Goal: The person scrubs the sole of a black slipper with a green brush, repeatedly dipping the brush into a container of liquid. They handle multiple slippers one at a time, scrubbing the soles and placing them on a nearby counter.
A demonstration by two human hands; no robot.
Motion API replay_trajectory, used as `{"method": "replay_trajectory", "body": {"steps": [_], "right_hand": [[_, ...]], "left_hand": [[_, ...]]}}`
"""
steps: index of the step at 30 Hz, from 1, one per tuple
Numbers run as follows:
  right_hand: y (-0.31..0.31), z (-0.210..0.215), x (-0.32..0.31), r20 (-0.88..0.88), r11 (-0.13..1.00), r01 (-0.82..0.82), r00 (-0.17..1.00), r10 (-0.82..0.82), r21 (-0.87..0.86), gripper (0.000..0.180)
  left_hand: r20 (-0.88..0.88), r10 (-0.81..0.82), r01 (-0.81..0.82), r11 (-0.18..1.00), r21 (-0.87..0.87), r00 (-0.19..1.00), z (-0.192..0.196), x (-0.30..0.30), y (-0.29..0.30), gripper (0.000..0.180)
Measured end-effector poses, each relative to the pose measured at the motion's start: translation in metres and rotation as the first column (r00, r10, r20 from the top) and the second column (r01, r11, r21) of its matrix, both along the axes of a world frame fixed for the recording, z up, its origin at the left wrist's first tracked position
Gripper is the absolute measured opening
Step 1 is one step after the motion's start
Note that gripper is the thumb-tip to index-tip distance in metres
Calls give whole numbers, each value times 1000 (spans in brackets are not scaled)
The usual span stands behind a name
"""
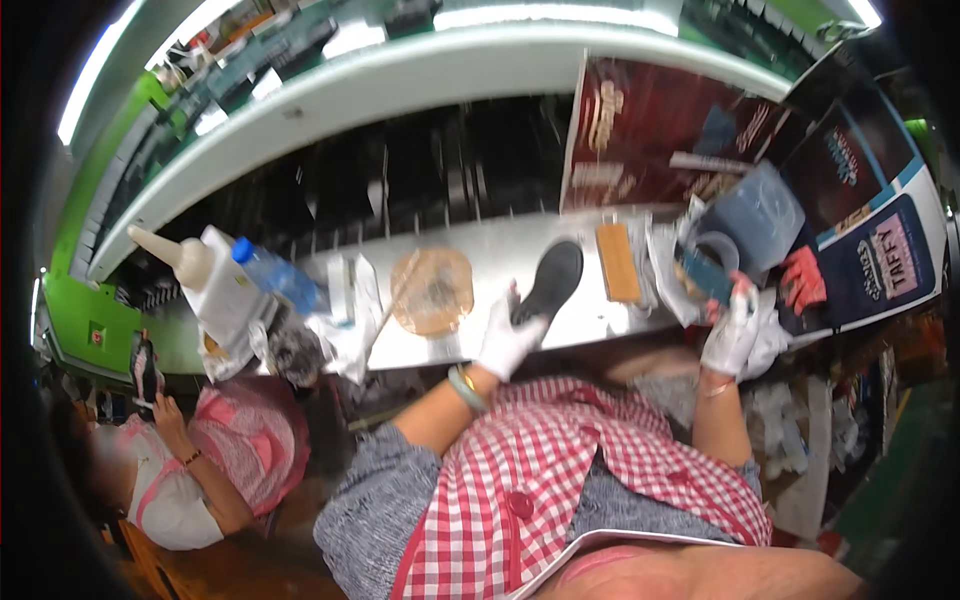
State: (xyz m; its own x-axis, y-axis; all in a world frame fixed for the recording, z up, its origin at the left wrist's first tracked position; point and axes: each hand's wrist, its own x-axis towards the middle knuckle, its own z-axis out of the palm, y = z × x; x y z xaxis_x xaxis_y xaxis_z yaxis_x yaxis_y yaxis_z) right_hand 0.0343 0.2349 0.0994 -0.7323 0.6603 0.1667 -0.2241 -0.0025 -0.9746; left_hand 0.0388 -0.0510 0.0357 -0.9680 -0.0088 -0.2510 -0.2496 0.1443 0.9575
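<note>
My left hand (508,340), in a white glove with bare fingertips, grips one end of a black shoe sole (555,280). The sole is held tilted above the metal worktop (500,235). Over at the right, my right hand (732,335), gloved the same way, has its fingers bent around the edge of a flat teal-blue piece (706,277); its kind is unclear. That piece lies across the front of a clear plastic tub (760,215). Between the hands is a tan rectangular block (618,262). Left of the sole lies a round, brownish, stained pad (433,290).
A white jug with a nozzle (215,285) and a blue-capped bottle (280,275) crowd the left end. Behind the worktop runs a dark conveyor (400,165) under a white ledge. Printed cartons (670,130) and a red glove (803,278) stand right. Another person (180,480) sits at left.
</note>
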Motion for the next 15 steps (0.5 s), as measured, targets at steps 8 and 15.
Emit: {"method": "replay_trajectory", "body": {"steps": [8, 15], "right_hand": [[47, 21, -1, 72, 991, -77, 995, 70, 111, 30], [73, 33, -9, 218, 951, -146, 972, 87, 273, 29]], "left_hand": [[431, -313, -340, 307, 889, 846, -38, -25, 9, 48], [374, -378, -217, 397, 892, 847, -53, -39, 29, 49]]}}
